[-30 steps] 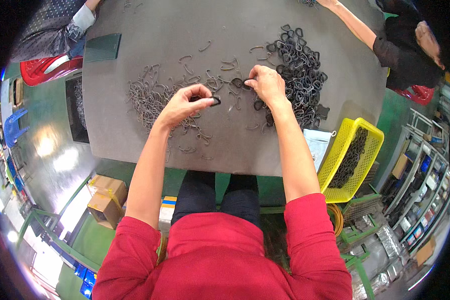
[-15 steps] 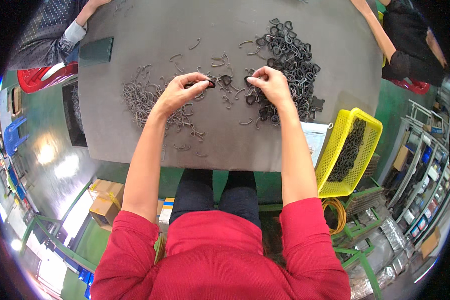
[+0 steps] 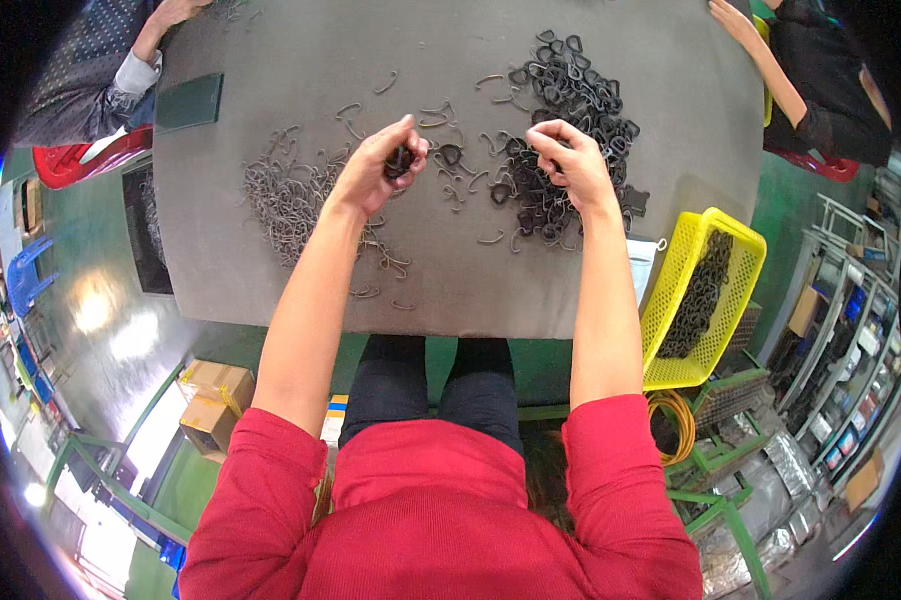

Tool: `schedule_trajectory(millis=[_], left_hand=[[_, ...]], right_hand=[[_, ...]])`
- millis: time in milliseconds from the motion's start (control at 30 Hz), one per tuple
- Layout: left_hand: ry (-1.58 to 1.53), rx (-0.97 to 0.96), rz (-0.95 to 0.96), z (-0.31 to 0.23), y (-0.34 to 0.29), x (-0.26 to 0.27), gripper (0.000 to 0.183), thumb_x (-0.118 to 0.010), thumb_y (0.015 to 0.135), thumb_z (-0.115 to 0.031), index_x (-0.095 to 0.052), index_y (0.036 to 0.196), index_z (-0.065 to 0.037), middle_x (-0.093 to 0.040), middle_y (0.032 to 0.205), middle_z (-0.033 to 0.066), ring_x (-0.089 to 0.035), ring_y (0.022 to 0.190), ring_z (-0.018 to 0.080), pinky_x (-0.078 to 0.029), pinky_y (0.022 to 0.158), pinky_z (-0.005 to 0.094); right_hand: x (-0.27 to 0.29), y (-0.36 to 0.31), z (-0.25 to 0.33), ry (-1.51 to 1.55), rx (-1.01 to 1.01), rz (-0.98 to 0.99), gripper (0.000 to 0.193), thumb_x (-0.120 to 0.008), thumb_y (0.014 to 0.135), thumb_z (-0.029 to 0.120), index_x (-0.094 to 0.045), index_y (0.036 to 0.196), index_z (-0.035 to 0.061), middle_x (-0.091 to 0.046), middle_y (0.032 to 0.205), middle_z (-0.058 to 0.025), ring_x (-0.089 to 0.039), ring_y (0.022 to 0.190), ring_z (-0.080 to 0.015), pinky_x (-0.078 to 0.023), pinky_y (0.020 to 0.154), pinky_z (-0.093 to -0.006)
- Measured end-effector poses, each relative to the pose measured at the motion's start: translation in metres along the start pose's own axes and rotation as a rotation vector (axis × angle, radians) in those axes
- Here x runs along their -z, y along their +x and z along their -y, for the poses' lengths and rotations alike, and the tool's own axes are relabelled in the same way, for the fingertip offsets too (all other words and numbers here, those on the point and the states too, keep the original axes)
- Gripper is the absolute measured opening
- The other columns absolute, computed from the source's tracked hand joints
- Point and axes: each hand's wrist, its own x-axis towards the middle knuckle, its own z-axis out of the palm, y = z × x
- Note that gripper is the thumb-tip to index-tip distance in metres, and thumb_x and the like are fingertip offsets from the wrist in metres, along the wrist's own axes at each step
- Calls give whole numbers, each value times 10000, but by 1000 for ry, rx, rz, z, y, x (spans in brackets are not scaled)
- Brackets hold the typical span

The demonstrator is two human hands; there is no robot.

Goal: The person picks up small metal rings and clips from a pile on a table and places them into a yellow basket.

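Head view: grey table (image 3: 300, 90), green floor (image 3: 95, 225); left fingers (image 3: 419, 150) around black pieces (image 3: 398, 162), right fingers (image 3: 560, 130) curled, contents unclear.

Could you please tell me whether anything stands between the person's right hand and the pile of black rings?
Nothing visible does: the right hand overlaps the pile of black rings in this view, though whether they touch cannot be told.

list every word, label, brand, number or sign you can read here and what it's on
None can be read in this view.
Shelf packages: too small and blurred.
Cardboard boxes: any markings are too small to make out.
Yellow basket: no lettering visible.
Black rings and metal hooks: no lettering visible.
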Motion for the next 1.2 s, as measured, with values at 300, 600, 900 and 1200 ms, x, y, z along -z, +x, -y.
schedule_trajectory(millis=[300,600,900,1200], left_hand=[[1641,-291,-405,38,16,-14,266,-716,739,-291,-637,906,-99,-613,654,61,-605,626,195,-463,599,339],[278,100,239,9,-15,1,202,-639,810,-169,-545,957,-68,-540,716,-10,-515,657,99,-340,481,170],[1339,-315,-187,78,5,-48,300,-658,801,-327,-603,893,-47,-603,672,36,-591,625,191,-450,569,316],[1352,-317,-218,91,-4,-60,170,-672,764,-214,-594,800,-67,-593,663,58,-581,630,195,-441,569,331]], right_hand=[[-42,21,7,-981,130,-133,227,-687,682,178,-671,867,48,-670,829,-154,-649,827,-301,-500,755,-384],[-16,4,1,-241,-136,2,211,-708,719,187,-647,836,23,-552,664,13,-466,513,-59,-339,433,-193],[2,-24,-12,89,-200,-51,162,-689,764,156,-607,856,50,-466,610,65,-387,465,-18,-197,377,-174],[10,-54,-35,264,-185,-111,145,-695,772,147,-605,847,62,-477,593,60,-403,450,-21,-197,367,-173]])
